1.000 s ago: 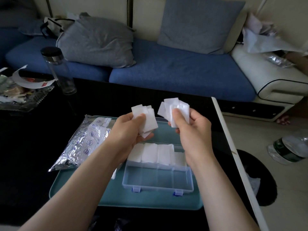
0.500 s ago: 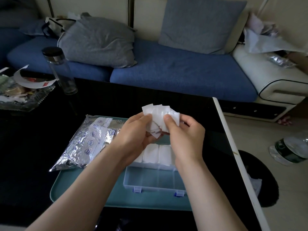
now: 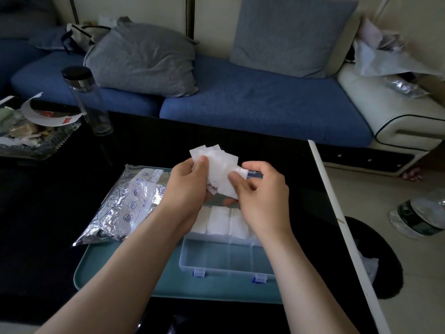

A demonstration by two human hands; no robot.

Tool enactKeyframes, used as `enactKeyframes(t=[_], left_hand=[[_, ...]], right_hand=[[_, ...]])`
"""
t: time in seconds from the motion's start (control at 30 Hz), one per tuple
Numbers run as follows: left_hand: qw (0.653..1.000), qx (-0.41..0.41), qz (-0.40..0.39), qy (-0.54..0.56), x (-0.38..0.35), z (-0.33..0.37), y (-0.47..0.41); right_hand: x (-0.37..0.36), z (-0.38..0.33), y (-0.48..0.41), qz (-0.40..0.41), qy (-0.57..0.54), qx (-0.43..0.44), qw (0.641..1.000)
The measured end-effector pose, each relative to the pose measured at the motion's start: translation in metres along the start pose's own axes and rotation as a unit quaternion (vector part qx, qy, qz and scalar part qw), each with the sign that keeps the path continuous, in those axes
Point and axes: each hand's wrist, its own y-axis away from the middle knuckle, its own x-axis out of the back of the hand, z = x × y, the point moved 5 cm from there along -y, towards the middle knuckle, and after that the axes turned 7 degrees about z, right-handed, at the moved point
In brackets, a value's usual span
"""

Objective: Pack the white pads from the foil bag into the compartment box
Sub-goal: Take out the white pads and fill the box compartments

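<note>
A loose stack of white pads (image 3: 220,168) is held above the box by both hands. My left hand (image 3: 189,186) grips the stack from the left with the thumb on top. My right hand (image 3: 261,189) pinches its right edge between thumb and fingers. Below them the clear compartment box (image 3: 224,260) lies open on a teal tray (image 3: 115,273); its far row holds white pads (image 3: 218,221), its near row shows none. The silver foil bag (image 3: 125,203) lies on the tray's left side, beside my left wrist.
The tray sits on a black table whose white right edge (image 3: 337,213) runs past the box. A glass bottle (image 3: 88,102) and a cluttered glass dish (image 3: 31,138) stand at the far left. A blue sofa with grey cushions (image 3: 144,59) lies beyond. A plastic bottle (image 3: 419,215) lies on the floor.
A second ago each hand held its own bunch of pads apart. The hands came together and merged the bunches into one stack, now gripped by both.
</note>
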Motion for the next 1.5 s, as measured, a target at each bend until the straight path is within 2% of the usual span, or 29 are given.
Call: enactKeyframes(t=[0.1,0.2,0.3,0.37,0.5,0.57,0.7,0.83,0.97,1.07,1.17,1.4,1.5], left_hand=[[0.999,-0.005,0.047,0.008,0.007,0.0,-0.004],[0.998,-0.024,0.064,-0.014,0.01,0.001,-0.006],[0.998,-0.029,0.027,-0.042,0.006,0.001,-0.004],[0.998,-0.034,-0.01,-0.059,0.002,0.001,-0.002],[0.996,0.004,-0.075,-0.04,-0.004,0.003,0.005],[0.995,-0.01,-0.09,-0.044,-0.007,0.004,0.006],[0.998,-0.035,-0.033,-0.051,-0.001,0.0,0.0],[0.999,-0.019,-0.002,-0.034,0.004,-0.001,-0.002],[0.996,-0.018,-0.068,-0.061,-0.004,-0.001,0.002],[0.989,0.007,-0.144,-0.041,-0.013,0.001,0.008],[0.982,0.021,-0.186,-0.014,-0.018,0.003,0.014],[0.983,0.013,-0.183,-0.006,-0.016,0.003,0.012],[0.985,0.013,-0.171,-0.006,-0.016,0.003,0.012]], right_hand=[[0.005,0.0,-0.002,0.022,0.007,0.03,0.999],[0.01,-0.003,-0.005,0.05,-0.051,0.034,0.997],[0.008,-0.003,-0.007,0.002,-0.078,0.01,0.997],[0.002,0.001,-0.005,-0.038,-0.038,0.011,0.998],[-0.002,0.006,-0.005,-0.032,0.005,0.021,0.999],[0.0,0.005,-0.005,-0.029,0.007,0.034,0.999],[0.006,0.006,-0.007,0.007,0.046,0.083,0.995],[0.018,0.009,-0.015,0.066,0.026,0.082,0.994],[0.006,0.001,-0.01,-0.019,0.023,0.095,0.995],[0.002,0.0,-0.007,-0.002,0.027,0.105,0.994],[0.005,0.003,-0.008,0.032,0.035,0.082,0.995],[0.002,-0.002,-0.002,0.039,0.11,0.162,0.98],[0.003,-0.004,-0.002,0.05,0.09,0.134,0.986]])
